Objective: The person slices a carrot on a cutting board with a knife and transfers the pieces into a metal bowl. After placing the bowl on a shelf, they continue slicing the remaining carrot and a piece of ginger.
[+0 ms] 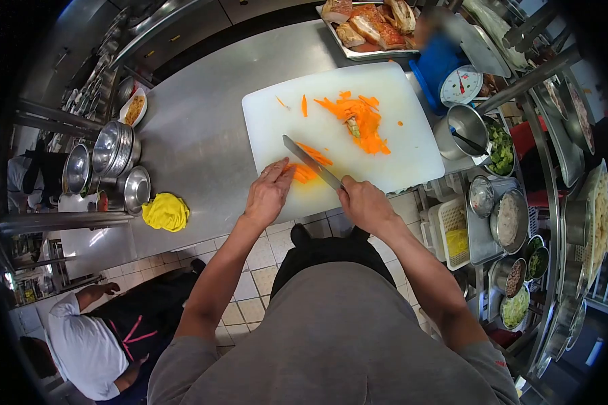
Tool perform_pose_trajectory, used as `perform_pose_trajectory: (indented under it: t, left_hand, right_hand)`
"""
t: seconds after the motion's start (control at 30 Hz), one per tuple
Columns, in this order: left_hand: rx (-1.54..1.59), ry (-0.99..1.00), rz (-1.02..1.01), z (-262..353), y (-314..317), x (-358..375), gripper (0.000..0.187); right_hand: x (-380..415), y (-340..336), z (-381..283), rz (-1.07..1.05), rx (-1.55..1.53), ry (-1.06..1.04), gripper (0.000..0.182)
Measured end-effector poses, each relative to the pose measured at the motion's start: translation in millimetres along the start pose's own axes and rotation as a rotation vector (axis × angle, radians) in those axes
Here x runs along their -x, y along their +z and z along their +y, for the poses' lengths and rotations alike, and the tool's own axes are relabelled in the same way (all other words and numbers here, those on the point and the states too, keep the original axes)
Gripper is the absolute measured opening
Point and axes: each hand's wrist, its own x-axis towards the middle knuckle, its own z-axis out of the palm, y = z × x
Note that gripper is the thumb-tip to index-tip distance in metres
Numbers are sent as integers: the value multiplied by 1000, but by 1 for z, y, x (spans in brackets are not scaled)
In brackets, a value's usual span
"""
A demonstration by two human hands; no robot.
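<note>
On a white cutting board (pixel 412 135) lie orange carrot slices (pixel 304 174) near the front left edge. My left hand (pixel 268 192) rests on these slices, its fingers bent together and pressed down on them. My right hand (pixel 366 204) grips a knife (pixel 311 160) by its handle. The blade slants up and left across the board, with carrot pieces on both sides of it. Farther back on the board is a pile of carrot peelings (pixel 366 125) with a pale end piece in it. A few thin orange scraps (pixel 304 105) lie apart at the back left.
A tray of roasted meat (pixel 368 27) stands behind the board. To the right are a kitchen scale (pixel 461 86), a metal pot (pixel 463 131) and shelves of ingredient bowls. Metal bowls (pixel 115 148) and a yellow cloth (pixel 165 212) sit left. Another person (pixel 94 337) is at lower left.
</note>
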Motion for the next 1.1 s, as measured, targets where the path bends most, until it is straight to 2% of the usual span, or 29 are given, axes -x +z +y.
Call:
perform_pose_trajectory:
  t: [0.2, 0.3, 0.37, 0.6, 0.67, 0.8, 0.87, 0.9, 0.97, 1.1]
  left_hand:
    - [100, -109, 40, 8, -7, 3, 26]
    - [65, -55, 62, 6, -12, 0, 23]
    - [106, -56, -16, 4, -16, 0, 21]
    - [118, 67, -88, -13, -22, -5, 21]
    - [103, 85, -172, -17, -25, -9, 23]
    - [180, 96, -169, -19, -36, -4, 16]
    - [505, -195, -182, -21, -40, 2, 13]
    - [506, -194, -185, -27, -33, 3, 13]
    - [847, -534, -15, -43, -14, -5, 13]
    - [856, -667, -97, -57, -10, -32, 21]
  right_hand:
    - [0, 2, 4, 27, 2, -5, 22]
    - [0, 6, 6, 61, 15, -24, 22]
    - [0, 8, 6, 44, 29, 5, 22]
    - [2, 11, 9, 64, 42, -11, 23]
    - [1, 8, 6, 55, 25, 2, 23]
    - [0, 10, 8, 85, 57, -20, 22]
    - [1, 13, 8, 89, 48, -18, 22]
    - [1, 13, 8, 88, 47, -16, 22]
    - [1, 14, 8, 104, 43, -27, 22]
    - [3, 11, 3, 75, 64, 2, 22]
